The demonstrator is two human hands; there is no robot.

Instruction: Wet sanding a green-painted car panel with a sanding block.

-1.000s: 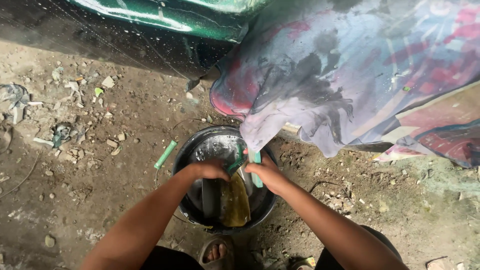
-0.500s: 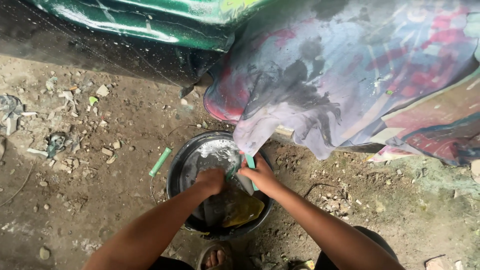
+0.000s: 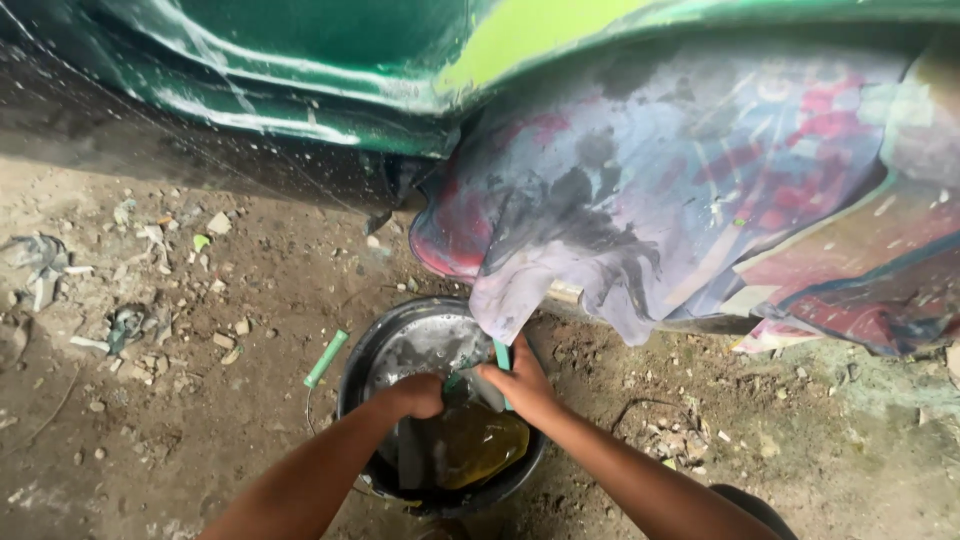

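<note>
Dirt ground is lying under a green car [image 3: 300, 60]. Both hands are working in a black bucket [image 3: 352, 370]: left hand [image 3: 418, 393] clenching something unclear, right hand [image 3: 520, 385] gripping a green strip [image 3: 501, 357]. Murky water [image 3: 475, 445] suggests rinsing midway.

Fingers of the left hand [image 3: 418, 393] curled down inside the black bucket [image 3: 352, 375], so unclear whether closed on anything. Right hand [image 3: 522, 385] closed round a green stick [image 3: 502, 358], upper end tucked under the stained cloth [image 3: 640, 210], lower end behind the palm. Bucket's far rim partly covered by that cloth, near rim behind the forearms. Murky yellow-brown contents [image 3: 480, 445] too dim to identify. Green car body [image 3: 330, 60] cut off at the top edge. Grey litter [image 3: 40, 255] on the dirt too small to name.
</note>
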